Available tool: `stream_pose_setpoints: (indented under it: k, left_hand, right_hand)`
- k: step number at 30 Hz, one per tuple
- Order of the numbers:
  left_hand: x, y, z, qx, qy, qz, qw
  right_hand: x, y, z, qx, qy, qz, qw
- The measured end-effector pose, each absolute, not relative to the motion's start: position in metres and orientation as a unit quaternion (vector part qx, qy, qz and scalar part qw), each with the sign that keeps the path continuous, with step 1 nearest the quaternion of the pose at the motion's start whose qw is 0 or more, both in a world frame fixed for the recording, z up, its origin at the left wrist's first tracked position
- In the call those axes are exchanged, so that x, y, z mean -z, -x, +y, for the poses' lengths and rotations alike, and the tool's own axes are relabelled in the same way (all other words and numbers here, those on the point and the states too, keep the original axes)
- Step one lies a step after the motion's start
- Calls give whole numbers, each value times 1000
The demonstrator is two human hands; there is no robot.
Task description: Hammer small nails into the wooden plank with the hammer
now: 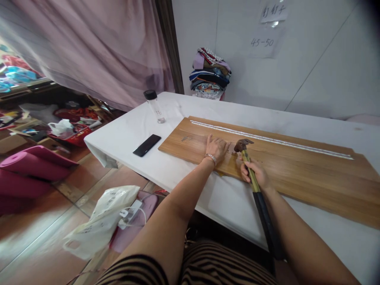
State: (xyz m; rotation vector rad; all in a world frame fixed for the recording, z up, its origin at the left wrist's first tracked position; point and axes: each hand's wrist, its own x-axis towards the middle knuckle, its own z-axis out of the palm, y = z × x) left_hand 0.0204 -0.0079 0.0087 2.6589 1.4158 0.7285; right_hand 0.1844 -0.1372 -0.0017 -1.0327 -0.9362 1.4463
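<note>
A claw hammer [254, 180] with a rusty head, a yellowish upper shaft and a long black grip is held in my right hand [255, 172]. My fingers wrap round the shaft not far below the head, which is over the wooden board [311, 178]. My left hand [217, 149], with a bracelet at the wrist, rests palm down on the board just left of the hammer head, fingers apart. Its fingertips nearest the head are partly hidden. Several small nails [186, 138] lie on the board's left part. Along its far edge runs a white measuring strip [267, 138].
A black phone [147, 145] and a clear bottle with a black lid [154, 107] are on the white-covered table [121, 134], left of the board. Folded clothes [210, 75] are stacked behind. A plastic bag [103, 217] and white power strip [130, 213] sit low at left.
</note>
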Motion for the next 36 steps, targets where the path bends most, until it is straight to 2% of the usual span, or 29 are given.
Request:
stream_pose_setpoints:
  k: [36]
  left_hand:
    - [-7, -20, -6, -230, -859, 458, 23]
  right_hand:
    - [7, -185, -135, -612, 434, -396, 530]
